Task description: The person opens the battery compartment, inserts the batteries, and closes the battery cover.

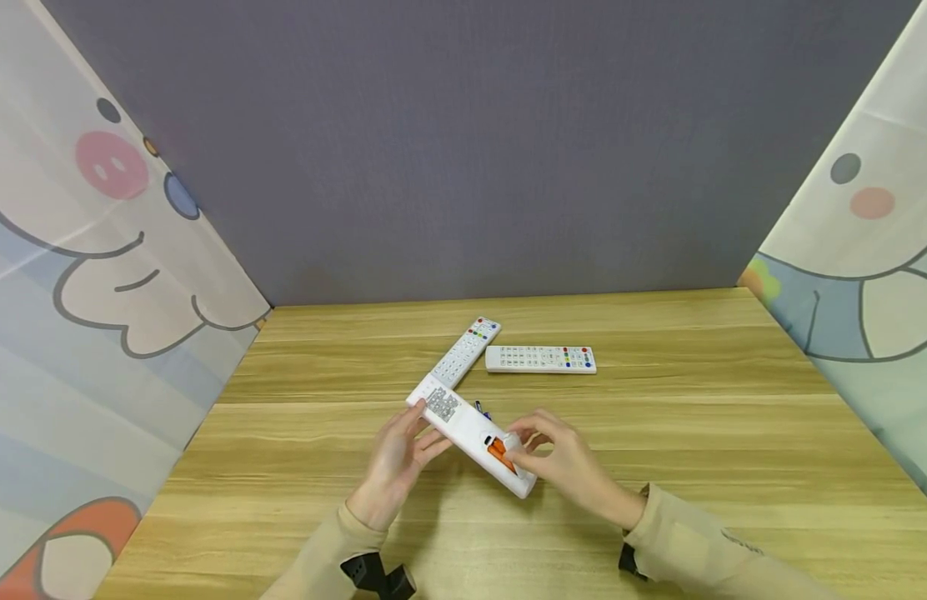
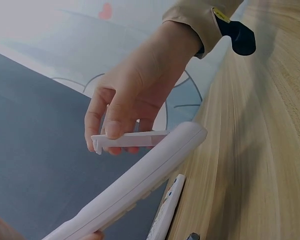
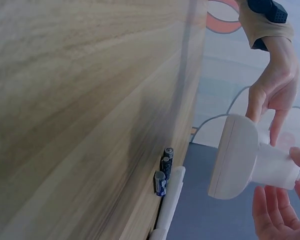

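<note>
A white remote control (image 1: 467,433) is tilted above the table, its back facing up. My left hand (image 1: 394,460) grips its far-left end, thumb on the edge and fingers beneath. Orange batteries (image 1: 498,451) lie in the uncovered compartment near the other end. My right hand (image 1: 564,457) pinches a white battery cover (image 2: 132,140) between thumb and fingers. In the left wrist view the cover stands out from the remote's end, one side meeting it; whether it is hooked in cannot be told. The right wrist view shows the remote's rounded end (image 3: 235,157) with the cover beside it.
Two more white remotes lie buttons up on the wooden table (image 1: 321,433): one angled remote (image 1: 463,354) partly behind the held one, and one sideways remote (image 1: 540,359). Several dark blue batteries (image 3: 160,183) are beside them. A grey panel (image 1: 493,150) rises behind the table.
</note>
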The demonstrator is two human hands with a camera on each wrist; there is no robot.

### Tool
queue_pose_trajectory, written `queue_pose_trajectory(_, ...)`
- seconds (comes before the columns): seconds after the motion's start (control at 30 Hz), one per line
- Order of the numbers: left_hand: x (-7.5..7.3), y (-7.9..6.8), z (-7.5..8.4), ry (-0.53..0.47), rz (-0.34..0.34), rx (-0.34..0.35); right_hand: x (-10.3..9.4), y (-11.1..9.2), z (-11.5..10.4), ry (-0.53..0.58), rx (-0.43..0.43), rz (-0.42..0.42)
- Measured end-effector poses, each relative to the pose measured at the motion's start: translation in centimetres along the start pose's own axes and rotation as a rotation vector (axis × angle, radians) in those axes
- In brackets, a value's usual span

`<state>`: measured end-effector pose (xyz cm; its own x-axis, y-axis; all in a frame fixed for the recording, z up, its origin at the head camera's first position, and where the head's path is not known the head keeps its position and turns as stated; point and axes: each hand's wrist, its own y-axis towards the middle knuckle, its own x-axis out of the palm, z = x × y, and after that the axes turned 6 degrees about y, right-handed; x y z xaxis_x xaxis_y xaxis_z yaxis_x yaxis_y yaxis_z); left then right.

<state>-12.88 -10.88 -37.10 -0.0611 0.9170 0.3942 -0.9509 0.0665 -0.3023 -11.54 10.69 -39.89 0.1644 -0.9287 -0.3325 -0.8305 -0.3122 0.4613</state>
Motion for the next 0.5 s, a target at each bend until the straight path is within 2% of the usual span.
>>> queue_pose_trajectory(0.1,-0.03,-0.02,-0.04,0.001,-0.003,0.001,-0.02,0.02,0.07,-0.022,-0.011,-0.029)
queue_pose_trajectory(0.37,0.05,-0.05,-0.08,-0.002,-0.017,0.003,0.18,0.19,0.62,-0.046,-0.108,-0.077)
queue_pose_trajectory(0.5,0.1,-0.05,-0.09,0.002,-0.024,0.005,0.23,0.17,0.59,-0.08,-0.115,-0.092)
